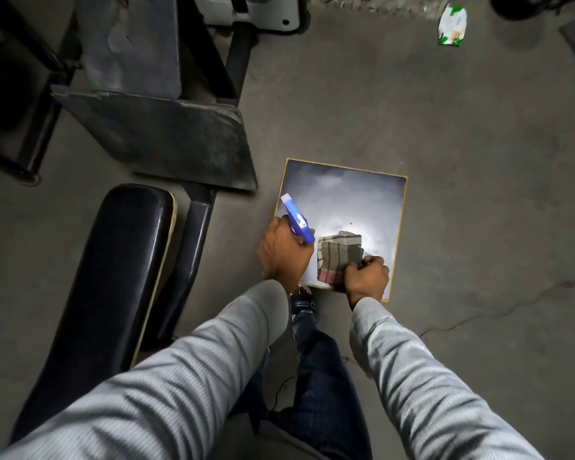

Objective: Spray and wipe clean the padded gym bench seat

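Hands are both down over a small square board (356, 194) with a yellowish edge, which lies flat on the concrete floor (478, 161). Left hand (284, 252) is wrapped tight around a blue spray bottle (296, 220), nozzle pointing up and away, so that grip is fully closed on it. Right hand (365, 275) has its grip pinched shut on a checked cloth (337, 255), which is bunched up and sits on the near part of the board. Padded bench seat (113, 277), black and shiny, is off to the left, well apart from both hands, running from near the left sleeve up toward a flat dark metal plate (166, 141). Grey ribbed sleeves on both arms, jeans and a shoe visible below. Crumpled green-and-white wrapper (452, 24) lies on the floor at top right.
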Motion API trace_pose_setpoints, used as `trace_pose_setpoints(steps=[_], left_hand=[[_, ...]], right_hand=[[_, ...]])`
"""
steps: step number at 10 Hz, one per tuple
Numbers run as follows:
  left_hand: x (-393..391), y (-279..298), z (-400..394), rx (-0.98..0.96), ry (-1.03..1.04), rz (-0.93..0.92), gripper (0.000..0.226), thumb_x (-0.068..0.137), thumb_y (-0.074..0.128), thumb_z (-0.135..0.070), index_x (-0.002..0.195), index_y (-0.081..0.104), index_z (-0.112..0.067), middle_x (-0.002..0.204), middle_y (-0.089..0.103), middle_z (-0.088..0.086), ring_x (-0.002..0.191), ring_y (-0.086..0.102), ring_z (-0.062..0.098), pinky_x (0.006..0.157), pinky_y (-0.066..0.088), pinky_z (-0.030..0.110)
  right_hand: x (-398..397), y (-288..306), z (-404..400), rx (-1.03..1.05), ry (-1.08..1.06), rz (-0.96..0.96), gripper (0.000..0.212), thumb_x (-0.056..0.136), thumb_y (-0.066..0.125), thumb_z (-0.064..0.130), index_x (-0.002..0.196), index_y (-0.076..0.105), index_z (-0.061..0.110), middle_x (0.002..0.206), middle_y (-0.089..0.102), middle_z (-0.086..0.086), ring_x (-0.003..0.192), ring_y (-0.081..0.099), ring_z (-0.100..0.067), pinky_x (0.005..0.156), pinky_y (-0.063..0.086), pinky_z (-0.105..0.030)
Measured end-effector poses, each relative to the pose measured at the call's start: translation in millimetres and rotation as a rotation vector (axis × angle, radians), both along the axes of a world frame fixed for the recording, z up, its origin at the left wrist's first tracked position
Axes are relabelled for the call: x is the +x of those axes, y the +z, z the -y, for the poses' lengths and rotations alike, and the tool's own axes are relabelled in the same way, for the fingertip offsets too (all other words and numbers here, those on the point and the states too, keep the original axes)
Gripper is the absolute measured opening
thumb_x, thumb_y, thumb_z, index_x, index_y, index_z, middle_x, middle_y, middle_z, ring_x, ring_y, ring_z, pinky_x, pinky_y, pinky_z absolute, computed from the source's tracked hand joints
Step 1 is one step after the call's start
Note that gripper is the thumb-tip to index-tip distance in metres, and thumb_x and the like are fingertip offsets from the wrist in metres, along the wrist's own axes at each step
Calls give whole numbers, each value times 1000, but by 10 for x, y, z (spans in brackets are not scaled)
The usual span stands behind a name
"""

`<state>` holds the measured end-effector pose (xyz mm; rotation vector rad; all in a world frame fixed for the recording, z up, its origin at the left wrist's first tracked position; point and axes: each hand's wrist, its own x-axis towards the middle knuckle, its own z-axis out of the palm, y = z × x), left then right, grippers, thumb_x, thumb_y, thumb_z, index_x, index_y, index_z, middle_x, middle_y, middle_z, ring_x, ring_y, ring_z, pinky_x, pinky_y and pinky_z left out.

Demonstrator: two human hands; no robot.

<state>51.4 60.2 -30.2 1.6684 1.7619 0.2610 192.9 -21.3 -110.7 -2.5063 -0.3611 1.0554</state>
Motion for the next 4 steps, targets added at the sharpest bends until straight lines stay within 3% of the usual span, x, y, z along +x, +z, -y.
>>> trace_pose_setpoints(steps=[1, 2, 3, 4], left_hand=[[-9, -3, 43, 15, 54, -5, 45, 88, 45, -60, 98, 63, -19, 92, 66, 8, 85, 68, 30, 81, 62, 47], [-22, 53, 77, 22, 88, -67, 42, 90, 56, -61, 102, 65, -23, 100, 68, 5, 92, 69, 30, 83, 61, 46], [-91, 113, 123, 27, 107, -128, 53, 85, 74, -59, 121, 65, -21, 118, 70, 4, 110, 68, 30, 90, 57, 43], [-232, 104, 184, 3, 124, -181, 56, 82, 77, -59, 116, 62, -18, 115, 70, 5, 109, 68, 33, 87, 54, 41]], right_hand=[[-48, 39, -74, 76, -69, -66, 20, 92, 66, 14, 112, 68, 10, 106, 73, -10, 106, 69, -35, 95, 52, -36], [-115, 124, -138, 110, -112, -133, 16, 95, 67, 13, 109, 72, 10, 94, 69, -3, 97, 66, -28, 93, 47, -27], [-186, 184, -157, 163, -117, -166, 17, 94, 68, 13, 109, 75, 8, 92, 70, -3, 95, 66, -26, 98, 49, -28], [-298, 255, -142, 131, -73, -165, 14, 95, 68, 16, 107, 74, 10, 92, 70, -3, 96, 66, -27, 99, 51, -31]])
